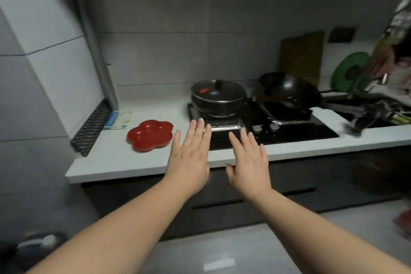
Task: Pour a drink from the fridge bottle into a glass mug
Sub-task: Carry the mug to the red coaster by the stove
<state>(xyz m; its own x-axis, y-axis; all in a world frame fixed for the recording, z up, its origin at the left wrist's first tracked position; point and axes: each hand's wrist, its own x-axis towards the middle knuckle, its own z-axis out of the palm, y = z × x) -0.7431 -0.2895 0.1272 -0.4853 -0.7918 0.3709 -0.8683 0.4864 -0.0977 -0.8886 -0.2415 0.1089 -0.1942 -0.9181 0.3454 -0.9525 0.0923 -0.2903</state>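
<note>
My left hand (189,153) and my right hand (249,158) are both stretched out in front of me, palms down, fingers spread and flat, gripping nothing; they hover side by side over the front edge of the white countertop (115,162), just in front of the gas hob (289,127). Left of the hob, a red flower-shaped dish (150,134) lies on the counter, close to my left hand but not touching it; on the hob's left burner sits a black lidded pot (219,97), and on its right burner a black wok (291,90). Right of the hob is the sink (364,109), blurred, with a green round lid (349,71) leaning behind it; a wooden board (301,58) stands against the wall behind the wok. Neither bottle nor glass mug shows anywhere around the hob.
</note>
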